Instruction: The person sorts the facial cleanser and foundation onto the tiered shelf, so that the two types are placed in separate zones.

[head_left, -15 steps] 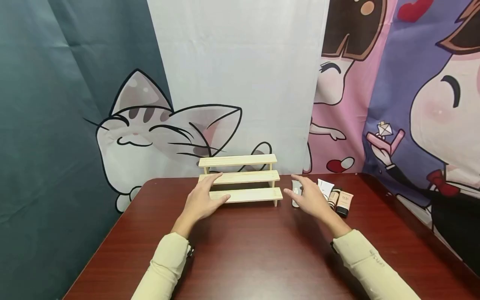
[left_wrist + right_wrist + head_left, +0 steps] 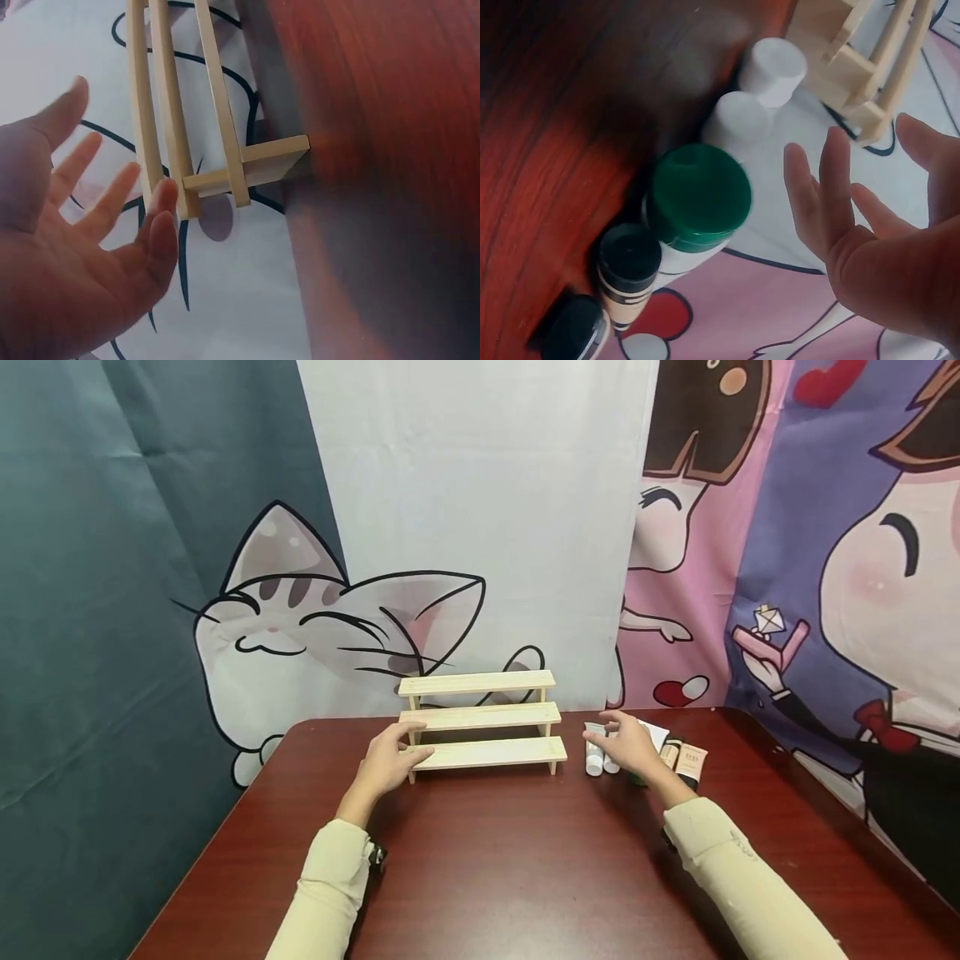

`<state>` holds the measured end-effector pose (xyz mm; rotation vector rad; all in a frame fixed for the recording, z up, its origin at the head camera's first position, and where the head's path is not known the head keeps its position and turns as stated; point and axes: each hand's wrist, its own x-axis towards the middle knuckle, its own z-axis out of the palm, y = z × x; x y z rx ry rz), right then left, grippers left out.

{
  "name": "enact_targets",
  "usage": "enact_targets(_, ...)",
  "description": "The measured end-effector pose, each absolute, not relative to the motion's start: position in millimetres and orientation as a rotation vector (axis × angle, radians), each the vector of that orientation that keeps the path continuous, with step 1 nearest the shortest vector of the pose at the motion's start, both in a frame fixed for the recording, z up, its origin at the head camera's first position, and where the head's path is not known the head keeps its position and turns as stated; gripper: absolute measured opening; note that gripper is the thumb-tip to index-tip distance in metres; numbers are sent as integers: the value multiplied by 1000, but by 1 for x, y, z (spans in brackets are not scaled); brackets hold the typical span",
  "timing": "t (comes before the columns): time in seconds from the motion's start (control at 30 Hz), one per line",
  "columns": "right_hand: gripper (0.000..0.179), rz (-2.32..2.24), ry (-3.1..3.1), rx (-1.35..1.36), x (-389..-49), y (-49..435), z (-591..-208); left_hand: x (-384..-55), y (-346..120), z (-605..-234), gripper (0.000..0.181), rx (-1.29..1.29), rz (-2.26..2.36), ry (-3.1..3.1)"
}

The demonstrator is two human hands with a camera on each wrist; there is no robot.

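Note:
A three-tier wooden stand (image 2: 491,752) sits at the back of the table, its steps facing me. My left hand (image 2: 384,764) is spread at the stand's left end, fingers loosely bent and holding nothing. In the left wrist view its fingertips overlap the ends of the stand's boards (image 2: 176,127). My right hand (image 2: 628,750) hovers over the row of cosmetic tubes with relaxed, empty fingers. That row holds two white-capped tubes (image 2: 594,760), a white tube with a green cap (image 2: 700,196), a beige tube with a black cap (image 2: 630,262) and a peach tube (image 2: 692,762).
The reddish-brown table (image 2: 517,860) stretches from the stand toward me. Right behind it hangs a cartoon-printed cloth (image 2: 480,510) with a cat and figures. The tubes lie right of the stand, close to the table's back edge.
My left hand has moved left, from in front of the stand to its left end. The right hand has shifted slightly right, so more of the white-capped tubes shows.

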<state>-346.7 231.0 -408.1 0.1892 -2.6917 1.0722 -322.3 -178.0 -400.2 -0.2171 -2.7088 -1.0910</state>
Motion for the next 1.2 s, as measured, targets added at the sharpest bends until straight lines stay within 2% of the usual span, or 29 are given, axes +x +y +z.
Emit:
enact_targets(0.67, 56, 996, -2874, 22, -374, 234, -414, -333, -188, -413, 41, 101, -1017, -2823)
enact_targets(0.9, 58, 786, -2939, 48, -380, 229, -419, -337, -190, -418, 45, 95, -1063, -2834)
enact_targets(1.2, 61, 1055, -2951, 32, -386, 225, -427, -343, -190, -420, 49, 151, -1080, -2858)
